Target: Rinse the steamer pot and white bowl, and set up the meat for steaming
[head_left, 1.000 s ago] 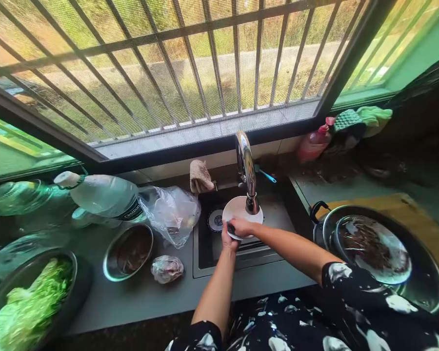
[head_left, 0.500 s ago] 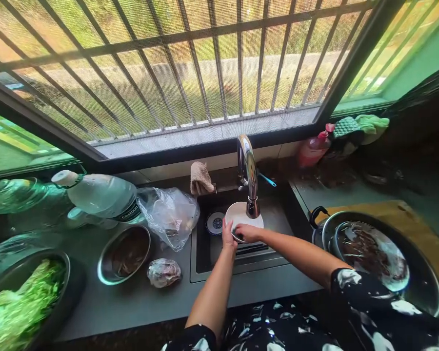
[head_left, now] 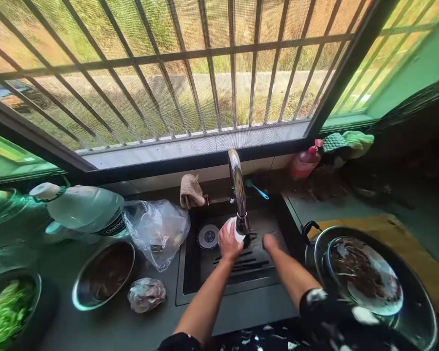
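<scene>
My left hand (head_left: 229, 241) is closed around a white bowl (head_left: 236, 229), which is tipped on its side right beneath the faucet (head_left: 237, 187). Part of the bowl is hidden by my fingers and the faucet head. Apart from it, to the right and over the sink (head_left: 190, 273), my right hand (head_left: 270, 242) is smeared by motion, so its fingers cannot be made out. A round drain cover (head_left: 208, 236) with a dark pattern shows at the sink's left side.
Left of the sink lie a clear plastic bag (head_left: 157, 229), a small wrapped bundle (head_left: 147, 294), a metal bowl (head_left: 104, 275), a large bottle (head_left: 86, 209) and leafy greens (head_left: 10, 307). A large pan (head_left: 417, 292) stands on the right; a pink pump bottle (head_left: 305, 162) is behind.
The bowl has gone from facing up to tipped on its side in my left hand. My right hand has come away from it to the right. The whole view has shifted slightly.
</scene>
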A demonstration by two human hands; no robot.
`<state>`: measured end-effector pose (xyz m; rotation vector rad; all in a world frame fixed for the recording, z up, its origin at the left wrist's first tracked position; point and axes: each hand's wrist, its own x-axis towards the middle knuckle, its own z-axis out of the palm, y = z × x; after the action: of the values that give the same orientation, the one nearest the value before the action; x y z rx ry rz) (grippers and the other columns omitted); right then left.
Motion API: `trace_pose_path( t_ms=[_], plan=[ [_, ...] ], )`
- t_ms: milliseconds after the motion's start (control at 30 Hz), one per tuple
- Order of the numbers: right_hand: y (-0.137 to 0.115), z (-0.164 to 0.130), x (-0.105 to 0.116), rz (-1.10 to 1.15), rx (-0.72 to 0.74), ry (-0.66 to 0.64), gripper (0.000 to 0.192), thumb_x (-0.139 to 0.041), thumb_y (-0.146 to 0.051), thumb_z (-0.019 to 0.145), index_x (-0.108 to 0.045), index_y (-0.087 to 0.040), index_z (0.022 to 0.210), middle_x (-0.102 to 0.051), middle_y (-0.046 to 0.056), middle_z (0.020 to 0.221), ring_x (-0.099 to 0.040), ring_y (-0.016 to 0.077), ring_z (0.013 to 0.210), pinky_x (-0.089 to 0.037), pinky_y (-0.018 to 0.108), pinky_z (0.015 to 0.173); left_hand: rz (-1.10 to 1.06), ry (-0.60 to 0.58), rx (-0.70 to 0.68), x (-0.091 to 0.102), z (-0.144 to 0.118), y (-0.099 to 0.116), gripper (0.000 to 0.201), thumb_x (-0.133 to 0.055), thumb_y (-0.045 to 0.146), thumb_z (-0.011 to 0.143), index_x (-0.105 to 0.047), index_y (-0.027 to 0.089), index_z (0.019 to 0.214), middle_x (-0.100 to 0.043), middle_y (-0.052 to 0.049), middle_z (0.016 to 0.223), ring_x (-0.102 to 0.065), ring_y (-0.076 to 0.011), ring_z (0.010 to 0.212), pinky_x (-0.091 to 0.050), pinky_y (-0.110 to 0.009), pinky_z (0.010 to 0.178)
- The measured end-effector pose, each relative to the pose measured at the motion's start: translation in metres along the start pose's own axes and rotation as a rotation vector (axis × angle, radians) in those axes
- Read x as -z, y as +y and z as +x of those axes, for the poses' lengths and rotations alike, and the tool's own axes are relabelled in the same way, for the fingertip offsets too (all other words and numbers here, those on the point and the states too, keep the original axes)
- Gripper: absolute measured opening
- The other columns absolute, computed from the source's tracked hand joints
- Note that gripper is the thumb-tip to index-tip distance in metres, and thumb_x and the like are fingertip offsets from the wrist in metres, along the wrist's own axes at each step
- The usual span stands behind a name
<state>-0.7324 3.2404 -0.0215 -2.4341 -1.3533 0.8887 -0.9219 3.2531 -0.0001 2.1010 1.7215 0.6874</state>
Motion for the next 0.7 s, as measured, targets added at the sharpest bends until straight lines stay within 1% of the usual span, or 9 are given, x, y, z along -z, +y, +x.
trace_pose_path(
  t_ms=[100, 167, 233, 300, 400, 467, 533, 600, 700],
  plan=[
    [0.01, -0.016, -0.023, -0.019, -0.126, -0.084, 0.017, -0.059, -0.029, 0.088, -0.063, -0.013, 0.091, -0.066, 0.004, 0.088, -0.063, 0.0138, 0.08, -0.052, 0.032, 0.076, -0.075, 0.007, -0.064, 0.001, -0.001, 0.0, 0.069, -0.074, 0.014, 0.054, -0.058, 0.021, 0.121, -0.05, -0.014, 0.132, -0.044, -0.035, 0.121, -0.032, -0.046, 0.106],
    [0.011, -0.01, -0.022, 0.008, -0.175, -0.069, 0.014, -0.057, -0.026, 0.089, -0.064, -0.015, 0.093, -0.067, 0.007, 0.09, -0.065, 0.0168, 0.082, -0.052, 0.032, 0.075, -0.173, -0.011, -0.033, 0.002, 0.001, -0.001, 0.066, -0.076, 0.015, 0.053, -0.06, 0.023, 0.117, -0.051, -0.013, 0.131, -0.043, -0.036, 0.121, -0.03, -0.046, 0.107],
    [0.006, 0.005, -0.01, 0.064, -0.191, -0.001, 0.016, -0.053, -0.019, 0.086, -0.066, -0.016, 0.095, -0.068, 0.013, 0.093, -0.066, 0.0236, 0.089, -0.052, 0.033, 0.075, -0.247, -0.035, 0.051, 0.003, 0.005, -0.004, 0.067, -0.075, 0.015, 0.054, -0.058, 0.024, 0.119, -0.052, -0.013, 0.13, -0.043, -0.0358, 0.121, -0.029, -0.046, 0.107],
    [-0.004, 0.023, 0.008, 0.141, -0.179, 0.096, 0.029, -0.048, -0.019, 0.083, -0.064, -0.015, 0.108, -0.067, 0.017, 0.104, -0.065, 0.0274, 0.099, -0.051, 0.034, 0.079, -0.284, -0.046, 0.152, 0.003, 0.007, -0.01, 0.068, -0.073, 0.017, 0.057, -0.055, 0.024, 0.122, -0.053, -0.013, 0.127, -0.044, -0.0346, 0.121, -0.028, -0.046, 0.107],
    [-0.028, 0.041, 0.036, 0.29, -0.11, 0.236, 0.045, -0.046, -0.026, 0.081, -0.053, -0.015, 0.123, -0.062, 0.014, 0.12, -0.06, 0.0228, 0.109, -0.049, 0.032, 0.088, -0.315, -0.04, 0.285, 0.004, 0.005, -0.023, 0.067, -0.071, 0.019, 0.058, -0.054, 0.025, 0.122, -0.055, -0.011, 0.122, -0.045, -0.0327, 0.12, -0.028, -0.045, 0.106],
    [-0.052, 0.046, 0.053, 0.524, -0.006, 0.284, 0.048, -0.051, -0.029, 0.076, -0.052, -0.016, 0.122, -0.062, 0.011, 0.117, -0.06, 0.0203, 0.104, -0.05, 0.032, 0.087, -0.318, -0.048, 0.347, 0.006, 0.001, -0.03, 0.066, -0.07, 0.016, 0.056, -0.056, 0.025, 0.12, -0.056, -0.011, 0.122, -0.045, -0.0323, 0.121, -0.027, -0.043, 0.106],
    [-0.081, 0.049, 0.066, 0.845, 0.118, 0.223, 0.049, -0.057, -0.03, 0.069, -0.053, -0.018, 0.116, -0.064, 0.007, 0.106, -0.062, 0.0186, 0.092, -0.052, 0.031, 0.078, -0.327, -0.072, 0.379, 0.008, -0.004, -0.032, 0.065, -0.07, 0.014, 0.054, -0.057, 0.025, 0.117, -0.056, -0.011, 0.12, -0.045, -0.033, 0.12, -0.027, -0.043, 0.106],
    [-0.111, 0.051, 0.075, 1.103, 0.209, 0.077, 0.05, -0.062, -0.03, 0.063, -0.052, -0.019, 0.111, -0.064, 0.003, 0.096, -0.061, 0.016, 0.079, -0.053, 0.029, 0.067, -0.382, -0.087, 0.394, 0.011, -0.009, -0.03, 0.064, -0.071, 0.012, 0.053, -0.059, 0.023, 0.114, -0.058, -0.01, 0.115, -0.045, -0.0341, 0.119, -0.027, -0.043, 0.105],
    [-0.147, 0.054, 0.076, 1.223, 0.291, -0.08, 0.051, -0.066, -0.033, 0.059, -0.051, -0.02, 0.106, -0.062, 0.001, 0.091, -0.058, 0.0135, 0.07, -0.051, 0.026, 0.06, -0.512, -0.081, 0.409, 0.013, -0.013, -0.021, 0.061, -0.071, 0.008, 0.05, -0.062, 0.024, 0.109, -0.059, -0.009, 0.109, -0.045, -0.0337, 0.118, -0.026, -0.043, 0.106]
  ],
)
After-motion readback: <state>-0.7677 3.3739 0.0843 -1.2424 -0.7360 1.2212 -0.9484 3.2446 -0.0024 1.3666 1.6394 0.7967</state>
